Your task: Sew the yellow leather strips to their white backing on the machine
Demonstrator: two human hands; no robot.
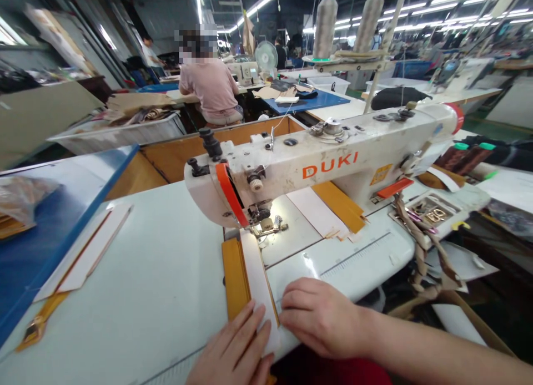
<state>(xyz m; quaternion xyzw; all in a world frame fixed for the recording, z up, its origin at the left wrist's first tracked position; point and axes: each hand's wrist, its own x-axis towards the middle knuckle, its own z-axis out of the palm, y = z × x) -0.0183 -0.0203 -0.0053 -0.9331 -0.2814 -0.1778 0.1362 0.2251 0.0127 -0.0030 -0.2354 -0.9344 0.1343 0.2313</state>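
A white sewing machine [333, 157] marked DUKI stands on a pale table, its lamp lighting the needle area. Running from under the presser foot [268, 227] toward me is a long white strip [259, 274] with a mustard edge. My left hand [239, 346] lies on the near end of this strip with its fingers stretched out flat. At the strip's right edge, my right hand [320, 315] has its fingers curled together; what they pinch is hidden, though the strip's edge meets the fingertips. A mustard piece [236, 279] lies beside the strip on its left.
White strips [318, 210] and mustard strips [339, 204] lie under the machine arm. Left on the table is a strap piece with a metal buckle [33, 332]. A parts tray [433, 213] stands at right. A person [210, 85] sits further back.
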